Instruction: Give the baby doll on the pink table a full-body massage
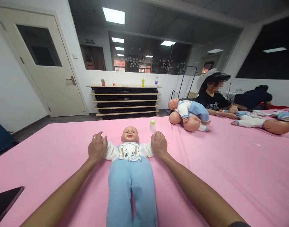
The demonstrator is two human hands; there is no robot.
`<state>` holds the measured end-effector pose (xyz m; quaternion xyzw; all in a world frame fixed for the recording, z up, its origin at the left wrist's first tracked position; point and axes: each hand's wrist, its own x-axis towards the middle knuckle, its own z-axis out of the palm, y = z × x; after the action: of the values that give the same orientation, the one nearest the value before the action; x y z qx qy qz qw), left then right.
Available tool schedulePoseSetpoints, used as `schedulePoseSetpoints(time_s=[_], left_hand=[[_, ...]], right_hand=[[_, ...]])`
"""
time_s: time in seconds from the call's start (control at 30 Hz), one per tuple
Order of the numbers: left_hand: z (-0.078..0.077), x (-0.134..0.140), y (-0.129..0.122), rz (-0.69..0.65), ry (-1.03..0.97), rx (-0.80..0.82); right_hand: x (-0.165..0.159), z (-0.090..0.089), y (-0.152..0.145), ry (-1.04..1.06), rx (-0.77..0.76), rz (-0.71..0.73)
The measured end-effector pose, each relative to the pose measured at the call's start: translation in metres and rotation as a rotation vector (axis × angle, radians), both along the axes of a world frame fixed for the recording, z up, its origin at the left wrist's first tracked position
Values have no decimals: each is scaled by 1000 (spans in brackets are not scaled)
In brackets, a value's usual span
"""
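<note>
Small bottle (152,125) (beyond right hand (159,144)) blocks; pink sheet (64,138) leftward open.

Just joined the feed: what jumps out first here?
A baby doll in light blue trousers lies face up mid-frame on the pink table cover, the left hand and right hand closed over its outstretched arms. Behind its right arm stands a small green-capped bottle. Farther right, more dolls lie piled before a seated person.

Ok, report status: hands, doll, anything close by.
Left hand and right hand closed over the doll's outstretched arms. Doll flat on its back on pink table. Small bottle beside its head.
</note>
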<state>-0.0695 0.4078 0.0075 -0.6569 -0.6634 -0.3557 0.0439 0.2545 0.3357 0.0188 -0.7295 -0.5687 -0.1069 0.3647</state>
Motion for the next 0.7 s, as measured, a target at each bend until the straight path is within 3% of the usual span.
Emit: schedulePoseSetpoints(time_s=[0.17,0.27,0.37,0.57,0.7], left_hand=[[-4,-40,-78,-147,56,-39],[-21,-42,-128,-219,96,-153],[-35,-34,-162,-230,159,-273],[-36,-21,-176,-160,331,-369],[-31,-25,-172,-180,257,-346]], right_hand=[[23,-9,-76,105,-26,166],[25,-24,-113,141,-142,230],[20,-37,-134,115,-299,254],[8,-43,-141,93,-453,232],[13,-39,-143,166,-420,271]])
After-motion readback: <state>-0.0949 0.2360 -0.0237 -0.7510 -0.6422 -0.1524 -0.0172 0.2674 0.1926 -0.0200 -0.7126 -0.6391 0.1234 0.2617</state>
